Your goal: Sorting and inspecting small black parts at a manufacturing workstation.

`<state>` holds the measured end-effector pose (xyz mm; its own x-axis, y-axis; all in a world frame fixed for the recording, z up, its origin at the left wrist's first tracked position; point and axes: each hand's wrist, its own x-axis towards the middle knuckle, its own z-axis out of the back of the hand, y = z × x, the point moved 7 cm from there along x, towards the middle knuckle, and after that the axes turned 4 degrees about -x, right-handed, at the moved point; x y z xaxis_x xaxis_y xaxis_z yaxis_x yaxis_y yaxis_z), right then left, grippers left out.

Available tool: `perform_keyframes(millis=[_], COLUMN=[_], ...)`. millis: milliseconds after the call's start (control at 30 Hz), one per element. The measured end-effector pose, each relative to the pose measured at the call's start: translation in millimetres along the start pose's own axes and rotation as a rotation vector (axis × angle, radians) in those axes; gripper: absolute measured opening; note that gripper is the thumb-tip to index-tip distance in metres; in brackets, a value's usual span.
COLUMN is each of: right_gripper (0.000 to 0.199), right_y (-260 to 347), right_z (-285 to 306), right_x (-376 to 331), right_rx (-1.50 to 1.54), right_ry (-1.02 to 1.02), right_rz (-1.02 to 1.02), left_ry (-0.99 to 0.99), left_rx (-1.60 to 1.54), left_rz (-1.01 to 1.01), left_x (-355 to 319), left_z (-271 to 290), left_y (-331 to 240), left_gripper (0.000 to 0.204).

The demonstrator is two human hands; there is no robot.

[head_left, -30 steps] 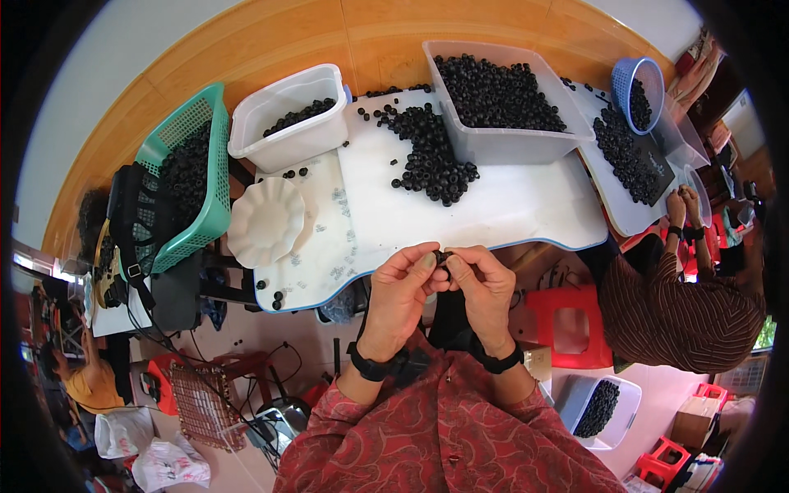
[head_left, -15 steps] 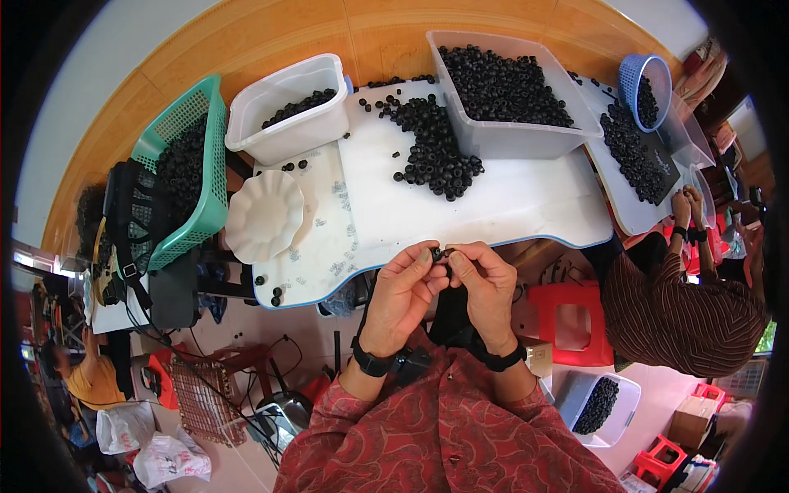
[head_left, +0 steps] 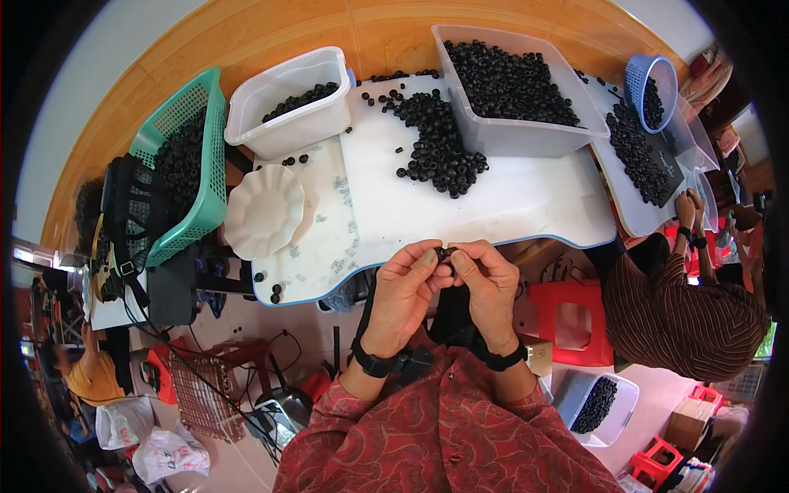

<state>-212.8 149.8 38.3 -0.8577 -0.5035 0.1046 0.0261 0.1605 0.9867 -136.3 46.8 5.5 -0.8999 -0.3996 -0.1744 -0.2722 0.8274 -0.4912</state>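
Just off the table's near edge, my left hand (head_left: 401, 292) and my right hand (head_left: 486, 289) meet fingertip to fingertip. Both are closed in a pinch on small black round parts (head_left: 444, 254), pressed together between them; the fingers hide much of their shape. Beyond my hands, a loose heap of similar black round parts (head_left: 444, 160) lies on the white table (head_left: 509, 197). Behind it stands a big translucent bin (head_left: 526, 144) filled with more of them.
A white tub (head_left: 300, 135), a green basket (head_left: 215, 164) and a scalloped cream dish (head_left: 265, 212) are at the left. At right, a person in a striped top (head_left: 690, 312) works by a blue basket (head_left: 629, 90). A red stool (head_left: 569, 324) and a parts-filled bin (head_left: 620, 411) stand on the floor.
The black parts between my fingertips have come closer together, and my fingertips have shifted slightly. Both hands stay in nearly the same place.
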Motion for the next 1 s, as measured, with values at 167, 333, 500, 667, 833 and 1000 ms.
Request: perform_keyframes(millis=[167, 333, 500, 667, 833, 1000], right_gripper=[0.012, 0.012, 0.011, 0.01, 0.01, 0.009], right_y=[-0.3, -0.1, -4.9, -2.9, 0.8, 7.6], right_z=[0.2, 0.2, 1.0, -0.5, -0.9, -1.8], right_x=[0.3, 0.9, 1.0, 2.0, 1.3, 0.8], right_rx=[-0.029, -0.017, -0.001, -0.016, -0.085, -0.17], right_ry=[0.003, 0.0, 0.003, -0.013, 0.025, 0.042], right_rz=[0.009, 0.011, -0.001, 0.01, 0.02, 0.128], left_ry=[0.001, -0.006, -0.024, -0.027, -0.027, -0.045], left_rx=[0.043, 0.054, 0.048, 0.052, 0.086, 0.163], left_rz=[-0.028, -0.022, -0.012, -0.037, -0.057, -0.079], left_x=[0.2, 1.0, 1.4, 1.8, 0.9, -0.1], left_z=[-0.5, -0.4, 1.8, -1.7, 1.7, 2.3], left_y=[-1.2, -1.7, 0.2, -1.8, -2.2, -4.8], left_gripper=[0.023, 0.023, 0.023, 0.021, 0.021, 0.02])
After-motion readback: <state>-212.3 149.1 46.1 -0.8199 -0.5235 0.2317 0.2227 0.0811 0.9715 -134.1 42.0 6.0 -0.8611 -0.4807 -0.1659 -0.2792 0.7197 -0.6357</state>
